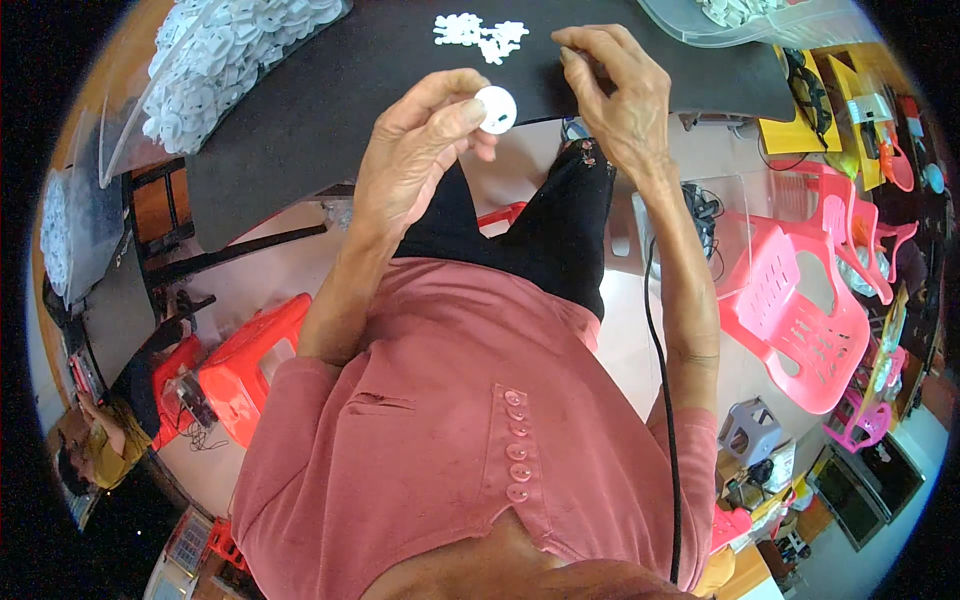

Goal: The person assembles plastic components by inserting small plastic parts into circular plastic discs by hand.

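Observation:
My left hand (425, 140) is raised near the front edge of the dark table, thumb and fingers pinching a round white plastic disc (497, 110). A small dark slot shows in the disc's face. To its right, my right hand (622, 95) hovers at the table edge with bent fingers. A gap shows between its thumb and forefinger, and I see nothing in them. Beyond both hands, a small heap of white plastic pieces (480, 36) lies on the table, nearest to the right fingertips.
On the dark table (290, 150), a clear container heaped with white plastic parts (225, 65) stands at the left. A clear tub (720, 30) with white pieces sits at the far right. Red stools (255, 365) and a pink chair (800, 320) flank me. A black cable (662, 380) runs beside my right arm.

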{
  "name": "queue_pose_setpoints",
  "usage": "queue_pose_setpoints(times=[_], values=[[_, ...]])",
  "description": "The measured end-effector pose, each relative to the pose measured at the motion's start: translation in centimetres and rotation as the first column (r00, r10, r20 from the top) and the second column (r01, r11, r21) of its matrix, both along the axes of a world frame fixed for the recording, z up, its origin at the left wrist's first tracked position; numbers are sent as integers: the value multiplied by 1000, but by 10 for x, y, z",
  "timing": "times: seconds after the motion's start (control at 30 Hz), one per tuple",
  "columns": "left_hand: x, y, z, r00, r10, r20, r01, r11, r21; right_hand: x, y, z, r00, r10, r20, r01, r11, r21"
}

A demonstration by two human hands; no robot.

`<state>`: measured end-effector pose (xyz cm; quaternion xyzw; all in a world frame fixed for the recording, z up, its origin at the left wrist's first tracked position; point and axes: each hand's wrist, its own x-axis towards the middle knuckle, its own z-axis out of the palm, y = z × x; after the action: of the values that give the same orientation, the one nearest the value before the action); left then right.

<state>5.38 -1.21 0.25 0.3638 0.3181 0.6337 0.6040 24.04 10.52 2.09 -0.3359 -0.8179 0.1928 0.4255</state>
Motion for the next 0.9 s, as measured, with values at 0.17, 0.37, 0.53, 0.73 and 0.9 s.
queue_pose_setpoints(times=[0.17,0.37,0.53,0.73,0.9], values=[[-3,-2,-3,999,33,-9,-33,999,13,-12,12,-1,968,102,229,-134,983,129],[-4,0,-3,999,24,26,-25,1000,19,-2,19,-8,929,99,356,-189,956,227],[-4,0,-4,1000,14,26,-14,999,30,-3,13,-3,936,68,344,-142,970,196],[-2,1,-4,999,21,33,-22,999,45,-2,14,-8,921,64,383,-164,958,236],[-1,2,-4,999,14,29,-15,1000,27,11,22,-22,961,94,259,-155,961,227]])
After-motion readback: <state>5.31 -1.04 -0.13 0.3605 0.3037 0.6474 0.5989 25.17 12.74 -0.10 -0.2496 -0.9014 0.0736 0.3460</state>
